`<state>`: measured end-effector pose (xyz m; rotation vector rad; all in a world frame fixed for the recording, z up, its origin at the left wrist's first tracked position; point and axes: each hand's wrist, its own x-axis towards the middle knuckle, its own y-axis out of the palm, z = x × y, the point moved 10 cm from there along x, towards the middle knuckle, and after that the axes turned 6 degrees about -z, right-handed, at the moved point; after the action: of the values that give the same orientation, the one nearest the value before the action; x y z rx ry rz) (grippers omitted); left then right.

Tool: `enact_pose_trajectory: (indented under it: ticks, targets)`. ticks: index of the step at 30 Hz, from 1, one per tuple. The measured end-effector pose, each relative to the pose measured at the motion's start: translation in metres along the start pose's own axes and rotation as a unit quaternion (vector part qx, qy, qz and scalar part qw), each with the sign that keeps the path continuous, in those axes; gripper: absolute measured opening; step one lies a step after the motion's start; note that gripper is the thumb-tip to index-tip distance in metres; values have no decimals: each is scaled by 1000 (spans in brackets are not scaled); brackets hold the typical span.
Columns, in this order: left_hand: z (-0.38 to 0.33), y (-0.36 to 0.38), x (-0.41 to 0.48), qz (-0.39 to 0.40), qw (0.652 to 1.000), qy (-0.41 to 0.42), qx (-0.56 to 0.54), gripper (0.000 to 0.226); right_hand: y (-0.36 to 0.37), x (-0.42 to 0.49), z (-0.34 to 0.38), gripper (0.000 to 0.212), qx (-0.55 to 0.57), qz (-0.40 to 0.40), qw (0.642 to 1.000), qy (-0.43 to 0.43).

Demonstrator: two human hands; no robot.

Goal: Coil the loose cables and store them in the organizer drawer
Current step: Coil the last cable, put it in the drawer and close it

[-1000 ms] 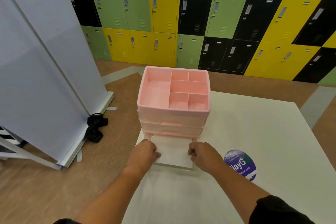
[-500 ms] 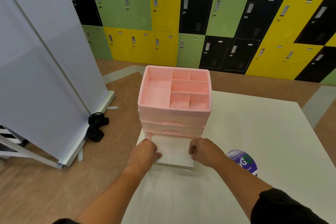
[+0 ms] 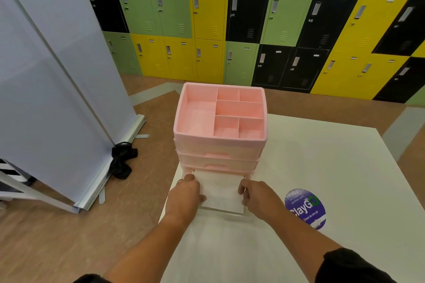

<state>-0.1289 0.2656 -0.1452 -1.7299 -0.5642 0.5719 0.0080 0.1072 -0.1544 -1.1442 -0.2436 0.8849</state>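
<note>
A pink organizer [image 3: 218, 145] stands on a white table [image 3: 333, 167], near the table's far left corner. Its top is an open tray divided into several compartments, one large at the left and smaller ones at the right. Under the tray there are drawers one above the other. The two upper ones are closed. The bottom drawer [image 3: 220, 190] is out of the body and reaches toward the person, resting low over the table.

The left hand [image 3: 186, 195] grips the left wall of this drawer, with the thumb lying over the edge on the inside. The right hand [image 3: 259, 197] grips the right wall, its fingers curled around the edge. The inside of the drawer looks plain white; it may be a sheet or only the bare bottom, I cannot tell.

A round purple sticker [image 3: 304, 208] lies flat on the table just beside the right hand. On the floor at the left stands a grey panel [image 3: 46, 76], and a black cloth [image 3: 122, 161] lies at its foot. Green, yellow and black lockers [image 3: 207, 18] fill the wall behind.
</note>
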Motion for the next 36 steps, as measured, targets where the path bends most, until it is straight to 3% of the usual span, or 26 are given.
enact_pose_trajectory:
  ticks: [12, 25, 31, 36]
  targets:
    - [-10, 6, 3, 29, 999, 23, 15, 28, 8, -1, 0, 41, -33, -6, 999, -7]
    - [-16, 4, 2, 24, 998, 30, 53, 22, 18, -11, 11, 34, -114, -17, 993, -32]
    - [-20, -2, -3, 22, 996, 37, 77, 29, 20, -15, 13, 30, -129, -21, 989, -74]
    - [-32, -11, -5, 14, 992, 64, 111, 40, -3, -22, 6, 49, -41, -14, 995, -87]
